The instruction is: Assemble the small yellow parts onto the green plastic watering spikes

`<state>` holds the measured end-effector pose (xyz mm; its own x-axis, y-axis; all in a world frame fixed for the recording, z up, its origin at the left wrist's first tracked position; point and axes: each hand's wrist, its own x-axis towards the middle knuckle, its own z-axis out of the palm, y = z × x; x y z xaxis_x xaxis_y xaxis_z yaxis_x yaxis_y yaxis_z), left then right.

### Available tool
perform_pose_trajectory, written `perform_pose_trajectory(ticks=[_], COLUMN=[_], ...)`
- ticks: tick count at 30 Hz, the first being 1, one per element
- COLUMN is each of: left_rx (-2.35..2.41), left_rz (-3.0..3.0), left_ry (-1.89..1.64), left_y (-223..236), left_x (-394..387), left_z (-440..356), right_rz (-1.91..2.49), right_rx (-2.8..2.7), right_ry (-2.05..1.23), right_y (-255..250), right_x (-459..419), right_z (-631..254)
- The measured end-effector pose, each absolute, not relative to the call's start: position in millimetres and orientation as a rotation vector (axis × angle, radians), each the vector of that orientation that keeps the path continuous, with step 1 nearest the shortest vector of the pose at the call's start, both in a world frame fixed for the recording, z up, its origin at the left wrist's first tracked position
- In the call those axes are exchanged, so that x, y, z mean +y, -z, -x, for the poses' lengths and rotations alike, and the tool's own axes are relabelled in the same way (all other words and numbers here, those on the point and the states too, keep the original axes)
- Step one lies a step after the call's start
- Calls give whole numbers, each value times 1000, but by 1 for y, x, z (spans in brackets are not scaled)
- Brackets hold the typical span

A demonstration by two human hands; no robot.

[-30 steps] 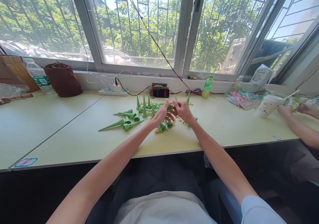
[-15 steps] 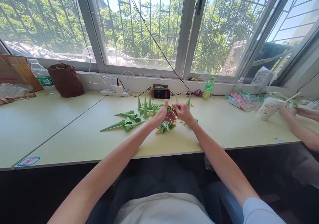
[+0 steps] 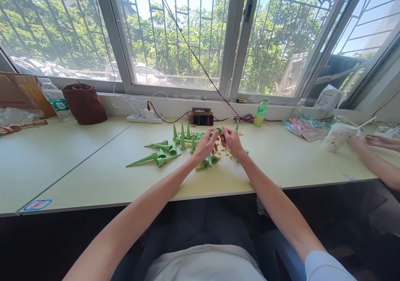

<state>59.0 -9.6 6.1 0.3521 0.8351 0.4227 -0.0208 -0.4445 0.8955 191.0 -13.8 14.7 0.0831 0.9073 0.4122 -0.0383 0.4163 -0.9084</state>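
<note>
Above the pile, my left hand is closed round a green plastic watering spike, whose ring-shaped open end shows between the hands. My right hand is pinched at the rim of that end; whatever its fingertips hold is hidden. Beneath and around the hands lie loose green spikes and small yellow plastic pieces. Several more green spikes stand upright on their wide ends, to the left of my left hand.
A phone leans at the back of the table. Behind are a power strip, a brown pouch and a green bottle. On the right, another person's hands are beside a white cup and plastic packets.
My right hand has closed in on the spike's open end, and the hands now meet. The spike has shifted slightly up and to the right with my left hand.
</note>
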Motion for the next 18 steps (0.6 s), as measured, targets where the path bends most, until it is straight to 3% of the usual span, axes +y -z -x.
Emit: perform_pose_trajectory(ticks=[18], left_rx=[815], left_rz=[-1972], left_ry=[-1361], left_y=[-6], left_x=[-10], left_z=[-54], right_rz=[869], right_rx=[-1251], right_ry=[-1083], right_y=[-17], right_x=[-15], right_z=[-191])
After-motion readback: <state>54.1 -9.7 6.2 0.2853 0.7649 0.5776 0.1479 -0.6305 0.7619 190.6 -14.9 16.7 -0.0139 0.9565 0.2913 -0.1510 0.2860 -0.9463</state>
